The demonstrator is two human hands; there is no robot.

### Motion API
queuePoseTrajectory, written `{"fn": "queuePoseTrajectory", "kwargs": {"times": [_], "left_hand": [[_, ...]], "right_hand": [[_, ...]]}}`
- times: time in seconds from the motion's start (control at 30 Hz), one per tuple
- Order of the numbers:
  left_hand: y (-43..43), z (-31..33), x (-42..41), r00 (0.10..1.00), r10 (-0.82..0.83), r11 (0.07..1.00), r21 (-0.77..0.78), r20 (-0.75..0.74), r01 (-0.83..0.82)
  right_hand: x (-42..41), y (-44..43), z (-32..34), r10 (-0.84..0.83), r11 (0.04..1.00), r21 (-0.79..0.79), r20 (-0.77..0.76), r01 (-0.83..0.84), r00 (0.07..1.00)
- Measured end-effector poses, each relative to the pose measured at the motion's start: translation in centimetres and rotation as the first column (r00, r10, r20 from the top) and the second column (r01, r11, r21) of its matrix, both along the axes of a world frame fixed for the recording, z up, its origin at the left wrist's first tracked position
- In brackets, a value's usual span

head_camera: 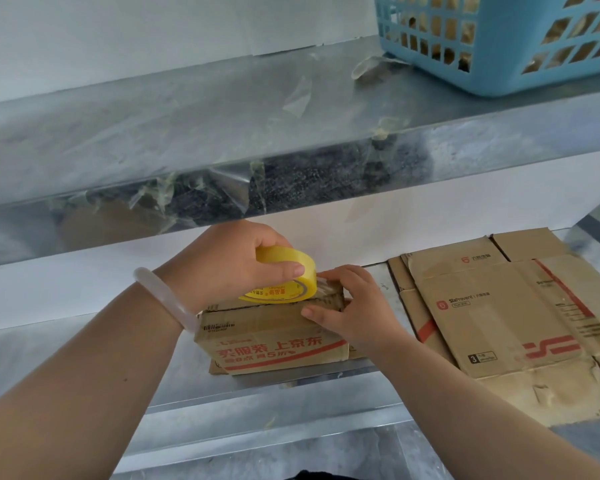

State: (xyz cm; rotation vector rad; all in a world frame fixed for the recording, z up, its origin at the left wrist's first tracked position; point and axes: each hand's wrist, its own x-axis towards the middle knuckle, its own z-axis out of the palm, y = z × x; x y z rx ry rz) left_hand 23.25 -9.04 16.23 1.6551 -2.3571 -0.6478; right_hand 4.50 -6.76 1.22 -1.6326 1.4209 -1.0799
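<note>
A small cardboard box (274,344) with red printing stands on the metal shelf (84,358) in the middle of the view. My left hand (232,261), with a pale bangle on its wrist, grips a yellow roll of tape (288,278) tilted over the box's top. My right hand (354,306) holds the box's right end, thumb on the front face and fingers curled over the top edge where the tape lies.
A stack of flattened cardboard boxes (506,313) lies on the same shelf to the right. On the shelf above (222,109), at the upper right, stands a blue plastic basket (499,39). Scraps of clear tape stick to that shelf's front edge.
</note>
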Motion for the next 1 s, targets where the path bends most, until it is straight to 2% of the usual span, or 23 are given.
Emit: {"fn": "queuePoseTrajectory", "kwargs": {"times": [0.13, 0.27, 0.33, 0.5, 0.7, 0.9, 1.0], "left_hand": [[0.1, 0.3, -0.2, 0.999, 0.000, 1.000, 0.003, 0.039, 0.000], [-0.9, 0.5, 1.3, 0.958, 0.046, 0.999, -0.004, 0.284, -0.047], [-1.2, 0.5, 2.4, 0.936, 0.053, 0.998, 0.015, 0.347, -0.062], [-0.6, 0.4, 4.8, 0.930, 0.089, 0.996, -0.030, 0.356, -0.084], [0.5, -0.5, 7.5, 0.980, 0.060, 0.996, -0.072, 0.190, -0.047], [0.6, -0.8, 7.7, 0.909, 0.124, 0.965, -0.260, 0.399, -0.017], [0.7, -0.9, 8.8, 0.895, 0.141, 0.959, -0.284, 0.423, -0.017]], "right_hand": [[0.0, 0.1, 0.1, 0.004, 1.000, -0.011, 0.007, -0.004, 1.000], [-0.8, 0.2, 0.1, -0.026, 0.999, 0.029, 0.001, 0.026, 1.000], [-0.9, 0.2, 0.1, 0.003, 0.999, 0.043, 0.002, -0.003, 1.000], [-0.3, 0.2, 0.0, 0.015, 0.999, 0.038, -0.019, -0.014, 1.000], [-0.2, 0.2, -0.2, 0.025, 0.999, 0.034, -0.007, -0.024, 1.000], [-0.2, 0.2, -0.1, 0.028, 0.999, 0.046, -0.037, -0.026, 0.999], [-0.1, 0.3, -0.1, 0.033, 0.999, 0.042, -0.043, -0.031, 0.999]]}}
